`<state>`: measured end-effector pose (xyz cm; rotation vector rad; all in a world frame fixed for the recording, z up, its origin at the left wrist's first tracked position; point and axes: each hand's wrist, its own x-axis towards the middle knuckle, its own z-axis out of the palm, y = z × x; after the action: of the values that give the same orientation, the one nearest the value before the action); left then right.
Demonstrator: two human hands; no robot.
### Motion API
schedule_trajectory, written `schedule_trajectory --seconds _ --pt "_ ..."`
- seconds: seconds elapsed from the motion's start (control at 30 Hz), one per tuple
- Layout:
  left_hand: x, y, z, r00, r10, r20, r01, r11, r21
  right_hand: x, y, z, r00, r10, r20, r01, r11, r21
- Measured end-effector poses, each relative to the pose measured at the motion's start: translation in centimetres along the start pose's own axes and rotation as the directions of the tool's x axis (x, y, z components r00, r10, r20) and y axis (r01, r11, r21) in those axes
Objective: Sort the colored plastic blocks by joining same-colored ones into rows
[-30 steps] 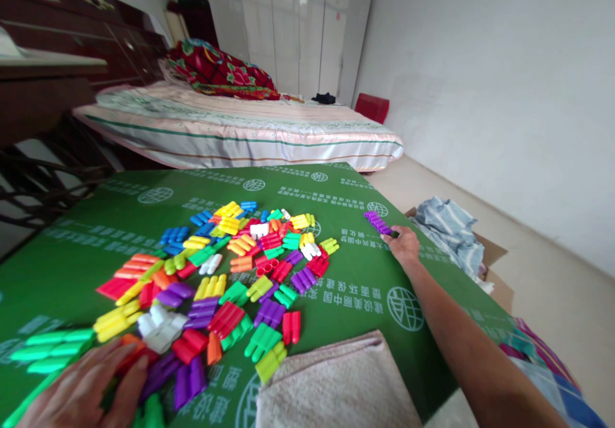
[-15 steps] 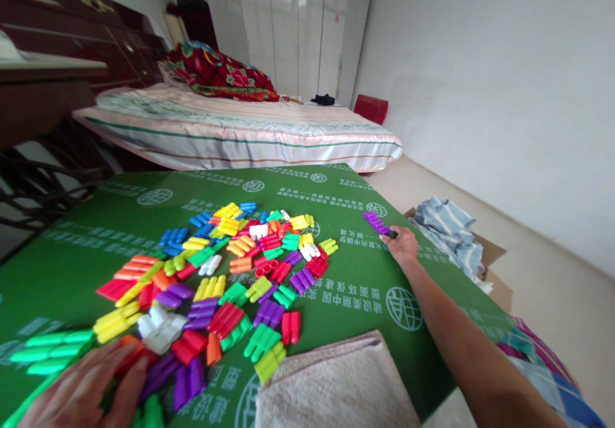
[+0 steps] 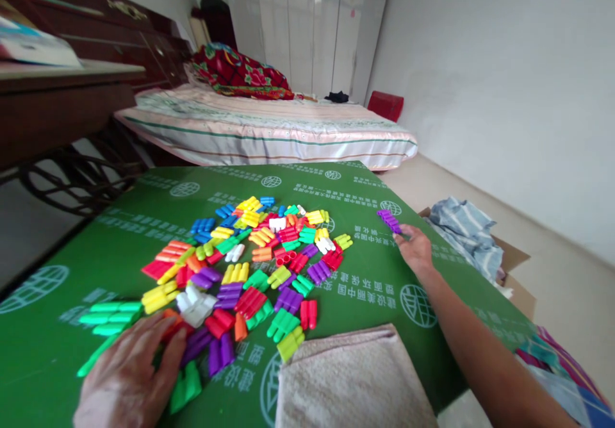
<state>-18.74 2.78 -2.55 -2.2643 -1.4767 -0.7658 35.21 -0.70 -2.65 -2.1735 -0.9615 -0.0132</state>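
Observation:
Bullet-shaped plastic building blocks in many colours, such as a yellow one [image 3: 235, 272], lie in a loose spread on a green board [image 3: 355, 364]. My left hand [image 3: 132, 370] rests at the spread's near left edge. Its thumb and fingers are apart over a red block [image 3: 175, 330], partly hidden by the fingers. Green blocks [image 3: 110, 316] lie just left of that hand. At the board's right side, my right hand [image 3: 414, 248] pinches the near end of a purple row of blocks [image 3: 388, 220], which lies on the board away from the others.
A folded beige cloth [image 3: 353, 377] lies at the board's near edge. A cardboard box with striped cloth [image 3: 464, 232] stands on the floor to the right. Beyond the board is a bed [image 3: 269, 136]; a dark wooden table [image 3: 62, 98] stands at left.
My view has swung slightly left, so everything appears further right. Both hands stay at nearly the same places on the board, and the purple row has not moved.

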Motion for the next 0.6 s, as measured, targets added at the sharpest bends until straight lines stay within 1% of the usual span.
schedule_trajectory --seconds 0.03,0.07,0.1,0.13,0.17,0.2,0.23,0.27,0.3,0.33,0.37,0.47,0.53,0.6 --pt "0.1 0.2 -0.3 1.000 0.019 -0.008 -0.019 1.000 0.020 -1.2 -1.4 -0.3 0.997 -0.057 0.046 0.056 0.998 0.029" --pt "0.2 0.4 -0.5 1.000 0.024 -0.010 -0.024 0.999 0.035 -2.5 -3.1 -0.7 0.982 -0.150 0.118 0.143 0.987 0.066" --pt "0.3 0.6 -0.7 1.000 0.018 -0.004 -0.017 0.999 0.044 -3.9 -4.9 -1.1 0.945 -0.261 0.196 0.247 0.965 0.092" --pt "0.4 0.8 -0.8 1.000 0.000 0.008 0.000 0.999 0.046 -5.4 -6.9 -1.5 0.890 -0.365 0.272 0.351 0.931 0.101" --pt "0.4 1.0 -1.0 0.999 -0.027 0.023 0.026 0.999 0.041 -6.8 -8.9 -1.9 0.825 -0.434 0.362 0.430 0.898 0.096" --pt "0.5 1.2 -1.1 0.998 -0.055 0.043 0.053 0.998 0.032 -8.1 -10.8 -2.2 0.764 -0.454 0.459 0.480 0.875 0.068" --pt "0.6 1.3 -1.2 0.995 -0.080 0.065 0.079 0.997 0.018 -9.2 -12.6 -2.3 0.695 -0.450 0.561 0.527 0.849 0.029" --pt "0.6 1.4 -1.3 0.991 -0.099 0.086 0.099 0.995 0.006 -10.1 -14.1 -2.4 0.634 -0.447 0.631 0.580 0.815 -0.005" --pt "0.7 1.5 -1.4 0.989 -0.111 0.099 0.112 0.994 -0.004 -10.8 -15.4 -2.3 0.589 -0.440 0.678 0.626 0.779 -0.038" --pt "0.7 1.6 -1.5 0.988 -0.113 0.101 0.114 0.993 -0.009 -11.3 -16.3 -2.0 0.559 -0.422 0.714 0.658 0.749 -0.072" --pt "0.7 1.5 -1.5 0.990 -0.106 0.091 0.107 0.994 -0.009 -11.6 -17.0 -1.7 0.541 -0.405 0.737 0.680 0.726 -0.101" --pt "0.5 1.2 -1.2 0.998 -0.058 0.027 0.058 0.998 0.007 -11.7 -17.6 -1.0 0.525 -0.354 0.774 0.691 0.708 -0.145" --pt "0.4 0.8 -0.7 0.999 -0.037 0.006 0.036 0.999 0.011 -11.5 -17.4 -1.2 0.512 -0.353 0.783 0.690 0.713 -0.129" --pt "0.3 0.4 -0.1 0.999 -0.045 0.003 0.045 0.999 -0.010 -11.3 -16.8 -2.0 0.482 -0.368 0.795 0.697 0.711 -0.094"
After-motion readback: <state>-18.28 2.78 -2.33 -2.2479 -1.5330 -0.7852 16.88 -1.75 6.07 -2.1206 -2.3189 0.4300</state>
